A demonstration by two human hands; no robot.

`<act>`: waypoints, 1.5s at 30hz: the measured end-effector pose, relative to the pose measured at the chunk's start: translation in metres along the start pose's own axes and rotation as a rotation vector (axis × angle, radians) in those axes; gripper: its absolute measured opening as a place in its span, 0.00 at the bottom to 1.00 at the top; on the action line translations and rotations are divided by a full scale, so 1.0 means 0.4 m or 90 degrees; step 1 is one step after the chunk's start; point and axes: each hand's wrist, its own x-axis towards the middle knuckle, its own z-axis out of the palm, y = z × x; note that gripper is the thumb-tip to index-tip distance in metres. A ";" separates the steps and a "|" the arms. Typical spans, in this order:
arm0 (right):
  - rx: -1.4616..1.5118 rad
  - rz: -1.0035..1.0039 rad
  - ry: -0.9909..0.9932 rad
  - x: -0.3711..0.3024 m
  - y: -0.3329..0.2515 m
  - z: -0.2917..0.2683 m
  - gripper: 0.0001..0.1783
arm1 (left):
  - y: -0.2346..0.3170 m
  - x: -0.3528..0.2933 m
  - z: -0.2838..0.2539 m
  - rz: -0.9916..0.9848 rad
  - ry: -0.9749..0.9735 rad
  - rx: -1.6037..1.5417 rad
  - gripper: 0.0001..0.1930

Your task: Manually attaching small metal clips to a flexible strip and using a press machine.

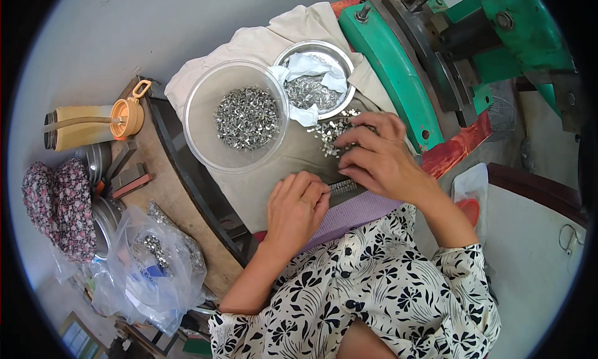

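My left hand (295, 208) is closed, with its fingers curled together at the left end of a narrow ridged metal strip (342, 186) in front of me. Whatever lies between those fingertips is hidden. My right hand (387, 158) is over the strip's other end, thumb and forefinger close together; a small piece in that pinch cannot be made out. Its other fingers reach over a loose pile of small shiny metal discs (328, 135) on the beige cloth (249, 194). Purple textured fabric (349, 219) lies just below the strip.
A clear plastic tub (198, 148) holds many small metal parts. Behind it, a steel bowl (349, 92) contains thin metal pieces and white plastic. A green machine (389, 79) borders the right side. At left are an orange-lidded bottle (128, 117) and a plastic bag (146, 284).
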 end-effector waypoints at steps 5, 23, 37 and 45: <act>-0.003 0.035 0.026 -0.060 -0.022 0.004 0.09 | -0.001 -0.003 0.001 -0.004 -0.012 -0.018 0.07; -0.043 0.034 0.052 -0.077 -0.078 0.074 0.08 | -0.003 -0.036 -0.010 -0.128 0.010 -0.144 0.10; -0.062 0.029 0.011 -0.053 -0.090 0.075 0.09 | -0.010 -0.037 0.009 -0.089 0.036 -0.106 0.08; -0.184 -0.021 0.021 -0.067 -0.108 0.080 0.07 | -0.002 -0.034 -0.012 -0.114 0.034 -0.148 0.12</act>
